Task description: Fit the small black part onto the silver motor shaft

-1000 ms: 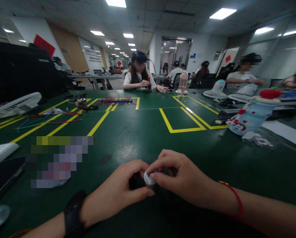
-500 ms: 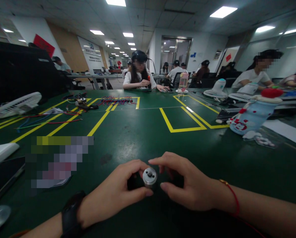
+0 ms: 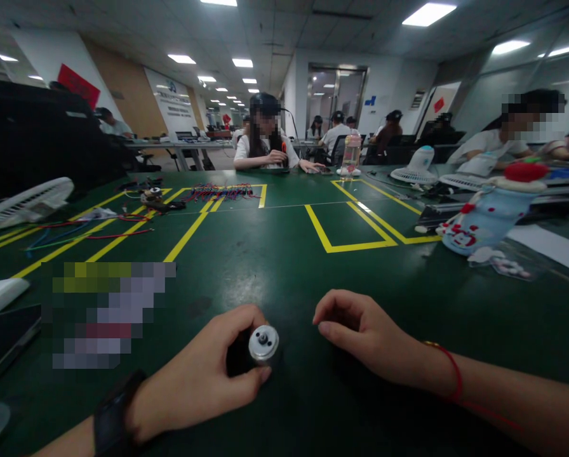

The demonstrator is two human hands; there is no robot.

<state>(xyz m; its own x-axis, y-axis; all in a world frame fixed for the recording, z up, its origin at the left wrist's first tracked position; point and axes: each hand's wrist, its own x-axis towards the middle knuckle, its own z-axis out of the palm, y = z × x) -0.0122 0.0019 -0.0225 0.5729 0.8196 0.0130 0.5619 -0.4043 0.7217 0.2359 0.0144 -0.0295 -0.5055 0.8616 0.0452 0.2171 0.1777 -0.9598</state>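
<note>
As you look along the green table (image 3: 246, 254) from its left end, a white fan (image 3: 27, 203) lies near the edge of your view, with loose coloured wires (image 3: 89, 236) to its right. Beyond them, a tangle of red and blue leads (image 3: 222, 192) crosses the yellow tape.

Your left hand (image 3: 196, 374), with a black watch (image 3: 115, 409) at the wrist, grasps the metal cylinder (image 3: 264, 343) between thumb and fingers. The cylinder is at that hand's right side, its round silver end facing up towards you, showing a central stub and two dark holes. You have a person (image 3: 265, 143) seated across the table.

Your right hand (image 3: 365, 333) is well apart from the cylinder, loosely curled, thumb and forefinger tips close together; you cannot tell whether they pinch anything small. A red string bracelet (image 3: 457, 374) circles that wrist. Farther right stand a light-blue bottle (image 3: 489, 219) and, just beside its base, a clear packet (image 3: 508, 266).
</note>
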